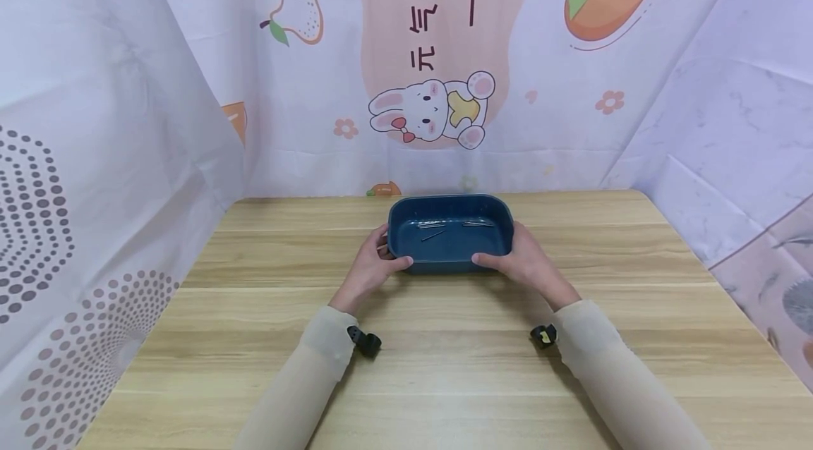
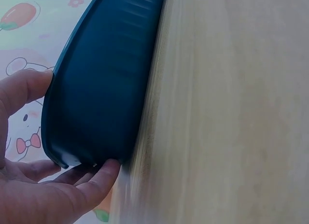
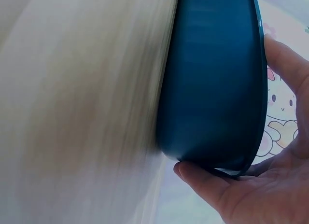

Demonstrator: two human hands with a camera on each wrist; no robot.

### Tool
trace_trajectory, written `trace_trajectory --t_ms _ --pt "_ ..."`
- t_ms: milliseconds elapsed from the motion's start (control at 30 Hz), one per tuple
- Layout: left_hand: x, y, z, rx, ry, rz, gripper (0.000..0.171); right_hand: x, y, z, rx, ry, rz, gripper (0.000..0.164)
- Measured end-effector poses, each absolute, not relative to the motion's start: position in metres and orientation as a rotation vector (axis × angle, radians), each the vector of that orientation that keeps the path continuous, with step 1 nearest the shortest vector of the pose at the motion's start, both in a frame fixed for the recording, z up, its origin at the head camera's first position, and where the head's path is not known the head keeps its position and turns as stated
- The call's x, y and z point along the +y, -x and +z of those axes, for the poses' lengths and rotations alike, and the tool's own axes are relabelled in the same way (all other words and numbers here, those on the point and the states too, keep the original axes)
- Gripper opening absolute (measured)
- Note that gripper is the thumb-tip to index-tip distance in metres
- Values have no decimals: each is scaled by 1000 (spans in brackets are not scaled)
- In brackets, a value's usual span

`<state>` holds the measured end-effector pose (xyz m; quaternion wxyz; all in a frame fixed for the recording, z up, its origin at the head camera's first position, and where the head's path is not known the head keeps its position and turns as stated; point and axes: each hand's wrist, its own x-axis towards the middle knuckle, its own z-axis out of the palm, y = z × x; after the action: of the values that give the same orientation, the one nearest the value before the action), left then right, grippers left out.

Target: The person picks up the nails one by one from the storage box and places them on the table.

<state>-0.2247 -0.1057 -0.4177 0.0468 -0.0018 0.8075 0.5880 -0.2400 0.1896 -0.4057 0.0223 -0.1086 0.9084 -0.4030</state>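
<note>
A dark blue rectangular tub (image 1: 444, 268) with rounded corners stands at the far side of the wooden table. My left hand (image 1: 373, 265) grips its left end, thumb at the near rim and fingers round the side. At the other end my right hand (image 1: 526, 261) holds it the same way. In the left wrist view, the thumb (image 2: 29, 89) presses the tub's rim while the fingers lie against its end wall. Several thin dark sticks (image 1: 433, 235) lie on the tub floor, with more along its back wall.
Pale wood table (image 1: 444, 379) spreads out on both sides of the tub and in front of it. A printed curtain (image 1: 305, 97) hangs right behind the table's back edge, with more cloth at both sides. Small black devices (image 1: 365, 342) are strapped at both wrists.
</note>
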Motion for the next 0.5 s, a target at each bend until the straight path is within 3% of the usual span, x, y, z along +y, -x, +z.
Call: trace_trajectory --t_ms 500 --pt "-111 223 -416 2466 13 1789 87 185 237 -404 2801 346 -1252 95"
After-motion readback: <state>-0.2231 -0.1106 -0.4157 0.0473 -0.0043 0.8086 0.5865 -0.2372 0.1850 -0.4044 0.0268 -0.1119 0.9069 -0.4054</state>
